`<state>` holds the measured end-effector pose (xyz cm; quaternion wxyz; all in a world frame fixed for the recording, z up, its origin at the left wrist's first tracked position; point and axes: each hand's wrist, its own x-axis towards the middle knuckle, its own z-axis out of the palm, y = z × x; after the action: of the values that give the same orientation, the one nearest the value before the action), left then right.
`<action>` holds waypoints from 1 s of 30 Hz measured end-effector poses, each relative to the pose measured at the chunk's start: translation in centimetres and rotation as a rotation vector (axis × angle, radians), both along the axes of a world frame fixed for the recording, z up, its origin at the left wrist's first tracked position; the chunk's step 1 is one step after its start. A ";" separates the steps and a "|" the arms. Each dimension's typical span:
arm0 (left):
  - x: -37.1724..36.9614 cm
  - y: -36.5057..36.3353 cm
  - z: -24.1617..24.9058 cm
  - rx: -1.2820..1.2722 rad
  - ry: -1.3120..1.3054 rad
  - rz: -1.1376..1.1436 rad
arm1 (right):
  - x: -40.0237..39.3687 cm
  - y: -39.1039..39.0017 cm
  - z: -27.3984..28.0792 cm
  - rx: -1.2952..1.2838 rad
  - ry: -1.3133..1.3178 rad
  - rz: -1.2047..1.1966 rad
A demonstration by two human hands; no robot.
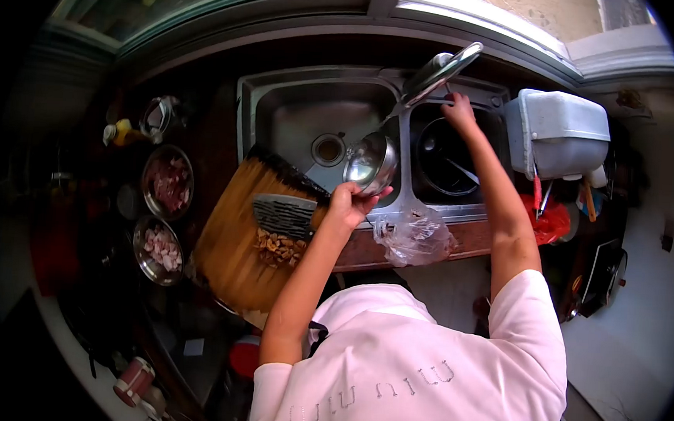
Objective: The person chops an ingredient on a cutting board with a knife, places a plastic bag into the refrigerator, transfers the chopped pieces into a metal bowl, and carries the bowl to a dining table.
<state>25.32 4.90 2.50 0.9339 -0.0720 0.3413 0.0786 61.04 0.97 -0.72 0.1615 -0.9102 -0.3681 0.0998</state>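
My left hand [349, 206] grips a shiny metal bowl [372, 165], tilted over the left basin of the steel sink [283, 74]. Above the bowl is the end of the chrome tap [442, 74]. My right hand [459, 114] reaches behind the right basin, its fingers closed at the tap's thin lever; the fingertips are small in view. Left of the bowl, a wooden cutting board [223, 234] overlaps the sink's front corner. On it lie a dark-patterned cleaver [284, 213] and a pile of chopped brown pieces [277, 248].
Metal bowls of red meat [169, 182] and pale meat chunks [161, 249] stand left of the board. A crumpled plastic bag [412, 237] lies on the counter's front edge. A dark pot [444, 159] sits in the right basin. A lidded white container [562, 132] stands farther right.
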 end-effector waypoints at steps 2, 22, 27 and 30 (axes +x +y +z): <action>-0.6 -0.8 -0.4 -0.097 -0.107 0.018 | 2.0 0.5 -0.9 0.127 0.567 -0.053; -15.7 -6.8 2.8 0.210 0.009 0.182 | -27.0 -2.7 11.7 0.422 0.157 0.525; -25.3 -9.3 1.1 0.561 0.405 0.520 | -36.6 -4.4 7.7 0.167 0.128 0.909; -29.5 -10.2 0.2 0.575 0.671 0.618 | -39.0 -4.7 5.7 0.083 0.021 0.942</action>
<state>-4.22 -5.31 2.72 0.6890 0.1186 0.5484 0.4587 22.02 -3.77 4.95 0.1388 -0.6358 -0.7430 0.1566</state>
